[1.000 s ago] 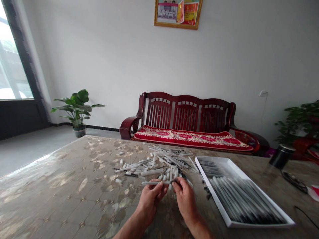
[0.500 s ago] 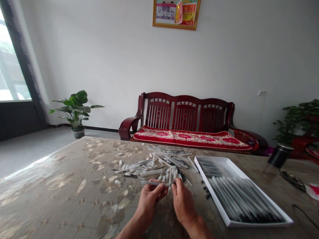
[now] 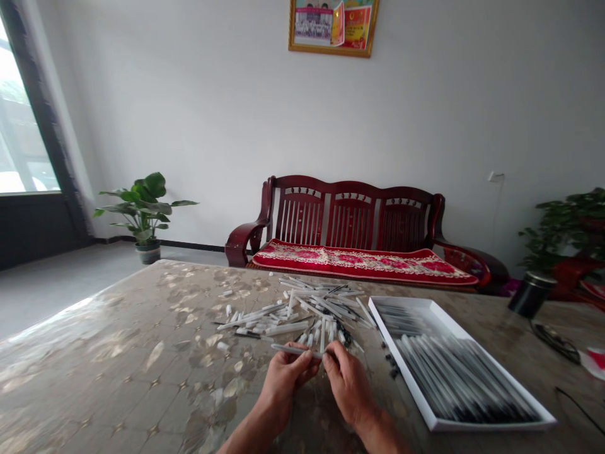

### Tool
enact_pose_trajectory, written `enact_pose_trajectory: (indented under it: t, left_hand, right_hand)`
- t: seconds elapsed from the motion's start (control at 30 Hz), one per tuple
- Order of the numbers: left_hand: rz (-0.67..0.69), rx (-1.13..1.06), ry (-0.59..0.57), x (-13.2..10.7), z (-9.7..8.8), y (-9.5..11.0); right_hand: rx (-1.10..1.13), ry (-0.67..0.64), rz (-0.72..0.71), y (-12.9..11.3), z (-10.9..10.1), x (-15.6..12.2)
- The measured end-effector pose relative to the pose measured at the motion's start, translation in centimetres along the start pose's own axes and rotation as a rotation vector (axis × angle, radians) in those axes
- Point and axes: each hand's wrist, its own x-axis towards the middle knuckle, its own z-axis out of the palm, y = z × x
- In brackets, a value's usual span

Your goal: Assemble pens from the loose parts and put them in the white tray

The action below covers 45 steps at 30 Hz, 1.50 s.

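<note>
A pale, translucent pen lies level between my hands, just in front of the pile. My left hand is closed around it, thumb on top, and its left end sticks out past the fingers. At the pen's right end, the fingertips of my right hand are pinched together. A small dark part shows there, too small to tell whether it is a plug. Beyond both hands spreads a loose pile of white pen parts, with barrels, caps and dark refills mixed together.
To the right stands a white box holding many pens. Small black plugs lie beside its left wall. A black canister and a dark cable are farther right on the patterned tabletop. Behind it is a wooden bench.
My right hand has shifted slightly, its fingertips staying at the pen's right end. The pen has moved a little to the right; the pile and box look the same.
</note>
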Motion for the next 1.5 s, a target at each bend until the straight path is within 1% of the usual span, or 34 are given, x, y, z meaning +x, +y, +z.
enact_pose_trajectory:
  t: [0.13,0.23,0.3,0.4,0.6,0.77,0.83,0.97,1.17,1.37,1.5]
  left_hand:
    - [0.005,0.043,-0.025,0.1,0.0,-0.1]
    - [0.006,0.047,-0.016,0.2,0.0,-0.1]
    - [0.006,0.034,0.000,0.1,-0.1,-0.1]
    - [-0.003,0.026,0.003,0.1,-0.1,0.0]
    - [-0.009,0.030,-0.015,0.2,0.1,0.1]
    - [-0.010,0.027,0.003,0.1,0.0,0.1]
    - [-0.013,0.033,-0.007,0.1,0.0,0.1]
    - [-0.011,0.041,-0.023,0.2,0.0,-0.1]
    - [-0.007,0.049,-0.005,0.3,-0.2,-0.2]
    - [0.003,0.064,-0.027,0.2,0.0,-0.1]
    - [0.009,0.061,-0.024,0.1,0.0,-0.1]
  right_hand:
    - [0.023,-0.030,0.089,0.5,0.3,0.1]
    - [0.113,-0.055,0.134,0.7,0.4,0.1]
    - [0.158,-0.056,0.111,0.7,0.3,0.1]
    - [0.153,-0.026,0.067,0.8,0.5,0.1]
    - [0.144,-0.032,0.143,1.2,0.7,0.0]
    - [0.143,-0.016,0.052,1.0,0.6,0.0]
    - [0.118,-0.005,0.074,1.1,0.7,0.1]
    - [0.134,-0.033,0.142,1.2,0.8,0.1]
    - [0.149,-0.028,0.074,1.2,0.7,-0.1]
    - [0.167,-0.043,0.162,1.5,1.0,-0.1]
    - [0.179,-0.058,0.097,1.1,0.8,-0.1]
